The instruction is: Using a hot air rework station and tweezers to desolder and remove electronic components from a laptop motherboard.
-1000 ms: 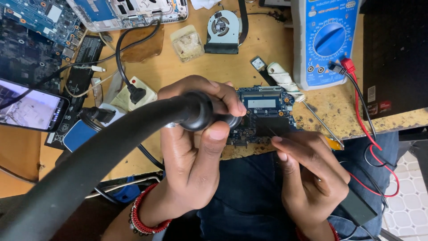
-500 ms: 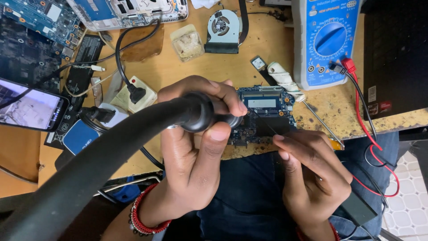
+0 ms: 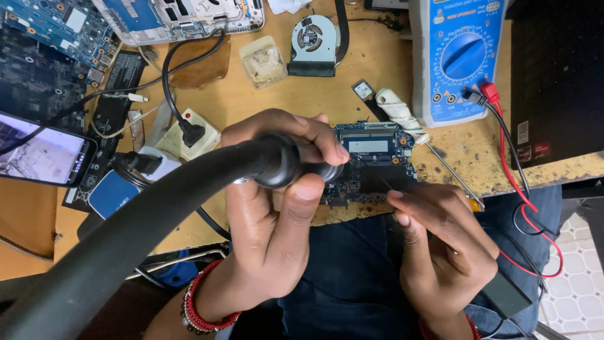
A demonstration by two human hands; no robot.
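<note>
Blue, thin, fragile circuit board [image 3: 377,160] at twelve o'clock: left hand [image 3: 277,208] grips thick black hose nozzle [image 3: 277,160], right hand [image 3: 440,245] pinches fine metal tweezers [image 3: 377,176].

The person's bare left hand [image 3: 277,214] and bare right hand [image 3: 440,245] wear no gloves or rings, and both forearms are uncovered, with no sleeves. Around the left wrist, at about 7 o'clock from that hand, sits a stack of red beaded bracelets [image 3: 196,307] edged with a strand of darker beads. A thin red band [image 3: 472,326] shows at the right wrist, at 5 o'clock from that hand. Dark blue denim trousers [image 3: 352,277] cover the lap.
</note>
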